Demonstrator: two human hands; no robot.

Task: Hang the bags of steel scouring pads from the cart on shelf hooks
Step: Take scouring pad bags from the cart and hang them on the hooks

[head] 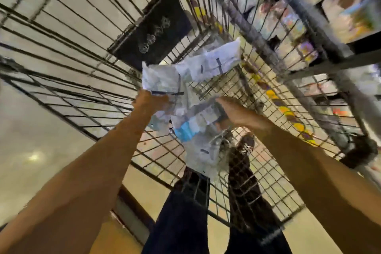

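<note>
I look straight down into a wire cart [86, 97]. A bunch of clear bags of steel scouring pads [193, 123] with white and blue labels hangs inside it, between my two hands. My left hand [150, 102] grips the upper left part of the bunch. My right hand [235, 111] holds the right side, fingers curled over a bag. More white bags [214, 64] stick up beyond the hands. Several loose steel pads [151, 39] lie on a dark board on the cart's floor. The picture is blurred.
The cart's wire walls surround both forearms. Store shelves with packaged goods [321, 27] stand at the right. My dark trouser legs [181, 218] and a shoe [245, 144] show through the near mesh. Pale floor [35, 150] lies at the left.
</note>
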